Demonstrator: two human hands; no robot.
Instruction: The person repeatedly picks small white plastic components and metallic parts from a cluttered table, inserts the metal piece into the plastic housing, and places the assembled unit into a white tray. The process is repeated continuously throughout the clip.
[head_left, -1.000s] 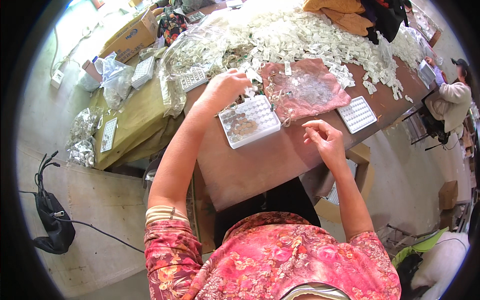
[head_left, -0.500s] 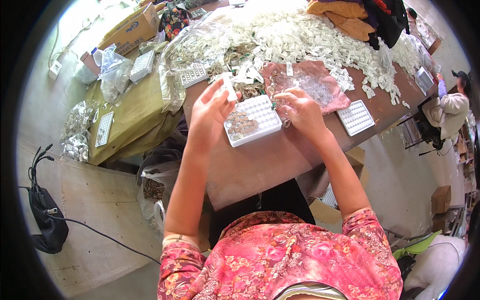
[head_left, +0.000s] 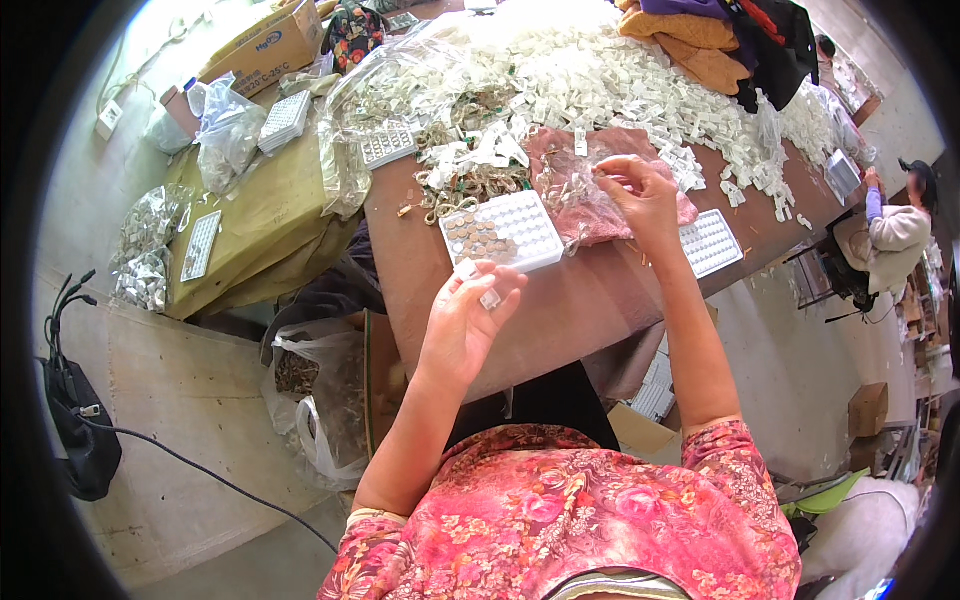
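Note:
My left hand [head_left: 468, 318] is in front of the white compartment tray [head_left: 545, 262], fingers curled round a small white plastic piece [head_left: 490, 298]. Several coin-like round discs [head_left: 478, 236] fill the left part of that tray, while white compartments show on its right. Over the pink-red cloth [head_left: 560, 150], my right hand [head_left: 645, 200] has thumb and fingers pinched together; whatever is between them is too small to make out. Small clear plastic bits [head_left: 572, 190] lie on the cloth below. Behind the tray is a tangle of cords with white tags [head_left: 480, 172].
A large heap of white tags [head_left: 590, 70] covers the table's far side. Another white tray [head_left: 712, 243] lies right of the cloth, and one more [head_left: 388, 146] at the left. Below the table edge hangs a plastic bag [head_left: 330, 430]. A person [head_left: 895, 225] sits at the far right.
My left hand has come down and nearer, from above the tray to its front, with a white piece still in it. My right hand has moved right and away, from the tray's edge to over the cloth.

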